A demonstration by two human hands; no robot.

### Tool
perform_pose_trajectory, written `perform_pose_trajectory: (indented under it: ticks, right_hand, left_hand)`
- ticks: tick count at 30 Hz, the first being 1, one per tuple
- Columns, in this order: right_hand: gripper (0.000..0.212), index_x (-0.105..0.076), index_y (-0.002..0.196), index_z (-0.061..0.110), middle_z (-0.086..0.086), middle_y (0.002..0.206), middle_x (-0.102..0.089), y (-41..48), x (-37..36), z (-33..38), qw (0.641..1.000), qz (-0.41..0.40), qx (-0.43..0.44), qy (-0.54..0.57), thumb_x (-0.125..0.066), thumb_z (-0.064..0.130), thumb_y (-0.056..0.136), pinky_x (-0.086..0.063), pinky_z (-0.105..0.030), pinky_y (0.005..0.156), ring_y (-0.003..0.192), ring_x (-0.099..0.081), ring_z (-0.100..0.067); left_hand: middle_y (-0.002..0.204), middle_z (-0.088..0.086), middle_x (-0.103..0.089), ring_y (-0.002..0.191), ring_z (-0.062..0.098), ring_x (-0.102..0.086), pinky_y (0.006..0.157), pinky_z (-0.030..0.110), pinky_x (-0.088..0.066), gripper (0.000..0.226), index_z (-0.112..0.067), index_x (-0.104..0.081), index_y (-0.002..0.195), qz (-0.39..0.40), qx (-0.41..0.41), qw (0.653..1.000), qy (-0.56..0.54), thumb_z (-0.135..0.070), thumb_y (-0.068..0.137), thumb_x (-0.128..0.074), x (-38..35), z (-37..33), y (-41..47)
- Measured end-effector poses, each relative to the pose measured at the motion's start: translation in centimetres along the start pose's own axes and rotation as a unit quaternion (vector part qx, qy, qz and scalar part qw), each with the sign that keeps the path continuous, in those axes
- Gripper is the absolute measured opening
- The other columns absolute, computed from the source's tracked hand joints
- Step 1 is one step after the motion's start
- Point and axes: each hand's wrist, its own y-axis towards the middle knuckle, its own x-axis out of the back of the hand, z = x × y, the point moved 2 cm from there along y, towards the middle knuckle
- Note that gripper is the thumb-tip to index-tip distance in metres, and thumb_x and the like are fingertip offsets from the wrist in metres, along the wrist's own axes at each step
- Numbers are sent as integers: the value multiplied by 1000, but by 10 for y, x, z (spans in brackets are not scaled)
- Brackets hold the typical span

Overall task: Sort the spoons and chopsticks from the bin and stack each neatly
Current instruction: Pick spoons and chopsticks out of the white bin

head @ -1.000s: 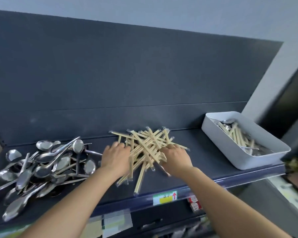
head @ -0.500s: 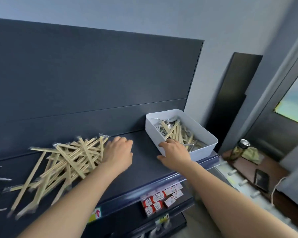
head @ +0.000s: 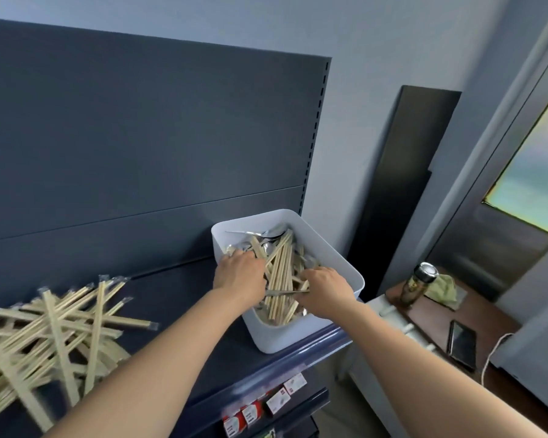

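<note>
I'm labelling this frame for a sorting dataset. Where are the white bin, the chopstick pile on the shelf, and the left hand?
white bin (head: 298,336): head view, its bare near wall.
chopstick pile (head: 54,330): head view, a wrapped stick mid-pile.
left hand (head: 239,273): head view, back of the hand.

This looks like a small shop. Dark metal shelving (head: 140,147) with a slotted upright (head: 321,121) fills the left, and small red-and-white boxes (head: 250,414) line the lower shelf (head: 315,403).
</note>
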Motion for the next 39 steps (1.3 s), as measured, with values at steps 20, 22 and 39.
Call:
perform_pose_trajectory:
  ticks: [20, 22, 39]
  right_hand:
    - [26, -64, 102, 23, 1, 107, -66, 118, -47, -21, 971, 20, -125, 201, -59, 40, 83, -45, -28, 73, 100, -62, -23]
    - [26, -64, 106, 23, 3, 104, -64, 121, -49, -22, 965, 43, -125, 228, -60, 36, 84, -43, -27, 73, 100, -62, -21]
    - [78, -20, 146, 47, -5, 90, -70, 116, -35, -26, 832, -33, -139, 536, -51, 9, 86, -56, -38, 65, 74, -67, -24]
  left_hand:
    - [67, 4, -49, 63, 18, -55, 51, 27, -39, 8, -10, -62, 80, 230, 187, 929, -220, -18, 81, -58, -75, -11, 112]
    - [69, 0, -47, 60, 14, -47, 48, 26, -32, 15, -8, -62, 91, 229, 204, 921, -241, -19, 83, -58, -75, -12, 112]
    - [80, 3, -65, 72, 19, -56, 59, 27, -36, 14, -20, -61, 77, 75, 213, 889, -398, -11, 87, -60, -50, -33, 110]
